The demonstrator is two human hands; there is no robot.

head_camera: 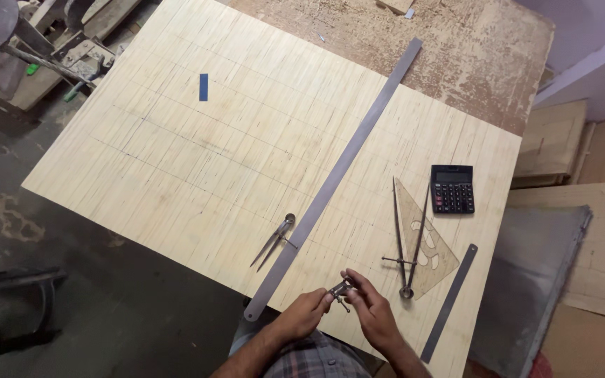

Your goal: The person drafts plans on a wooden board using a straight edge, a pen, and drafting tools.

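- A black calculator (452, 188) lies on the pale board (176, 175), near the right edge. Its small screen (451, 175) at the top is grey and long.
- No packages or signs.

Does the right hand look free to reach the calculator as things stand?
Probably not at once: the right hand and left hand grip a small metal tool. The path to the calculator crosses large dividers.

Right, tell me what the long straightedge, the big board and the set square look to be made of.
Long straightedge: probably steel, a dull grey thin flat strip with a hole at its near end.
Big board: pale wood, likely plywood or veneer; fine straight grain, unfinished, with pencil lines.
Set square: seemingly tinted clear plastic, since the board shows through it and its cut-outs.
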